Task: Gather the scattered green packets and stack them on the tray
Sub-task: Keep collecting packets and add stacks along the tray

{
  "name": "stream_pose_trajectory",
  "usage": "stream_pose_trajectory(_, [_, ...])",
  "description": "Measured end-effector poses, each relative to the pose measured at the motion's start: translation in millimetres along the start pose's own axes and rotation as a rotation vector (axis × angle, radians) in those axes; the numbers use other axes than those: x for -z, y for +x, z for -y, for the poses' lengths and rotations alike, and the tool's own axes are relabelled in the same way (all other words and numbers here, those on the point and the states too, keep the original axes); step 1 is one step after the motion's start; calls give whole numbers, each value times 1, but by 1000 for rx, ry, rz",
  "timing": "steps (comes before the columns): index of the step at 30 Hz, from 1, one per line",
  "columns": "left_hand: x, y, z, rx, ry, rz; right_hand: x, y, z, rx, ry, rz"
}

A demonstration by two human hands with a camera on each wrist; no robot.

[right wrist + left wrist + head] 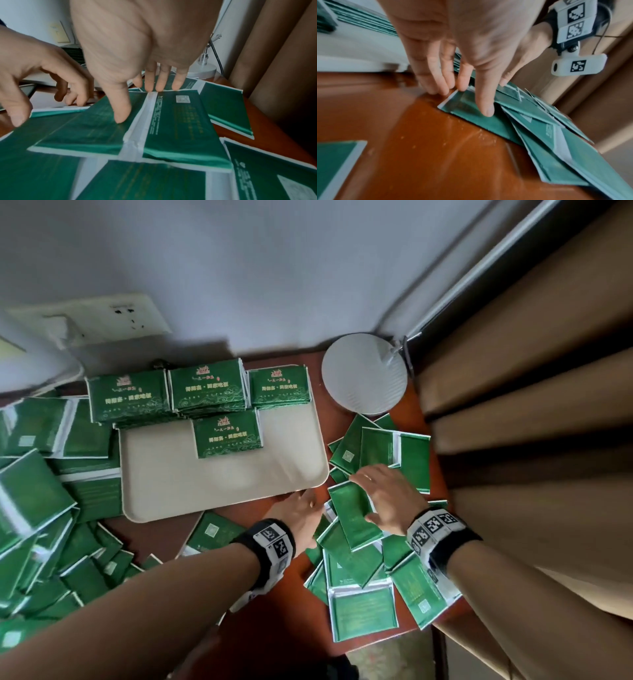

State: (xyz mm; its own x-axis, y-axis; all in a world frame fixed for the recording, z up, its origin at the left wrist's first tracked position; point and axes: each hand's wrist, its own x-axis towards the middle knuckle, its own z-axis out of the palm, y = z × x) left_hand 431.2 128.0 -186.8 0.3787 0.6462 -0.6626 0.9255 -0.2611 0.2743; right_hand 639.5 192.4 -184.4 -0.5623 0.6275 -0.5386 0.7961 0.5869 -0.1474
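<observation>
My right hand (387, 501) lies spread on a green packet (354, 513) in the loose heap right of the tray (164, 474) — fingers straight, thumb pressing its face. My left hand (301, 517), fingers relaxed, touches that heap's edge on the tabletop (419, 148), gripping nothing. Four stacks (209, 388) sit at the tray's far side — more packets lie scattered left.
</observation>
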Motion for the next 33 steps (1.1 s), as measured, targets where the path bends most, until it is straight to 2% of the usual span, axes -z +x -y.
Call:
stream_pose_trajectory(3, [-9,0,-5,23,40,-23,-8,-1,2,-10,-42,-38])
stream_pose_trajectory(11, [-3,6,-17,164,-46,7,-19,1,4,-20,-71,-108])
stream_pose_trajectory(19, [-12,1,-12,224,-50,5,-25,-6,8,-63,-34,-137])
stream_pose_trajectory(33, [-25,3,5,93,-34,-104,-28,-6,26,-144,-19,-179])
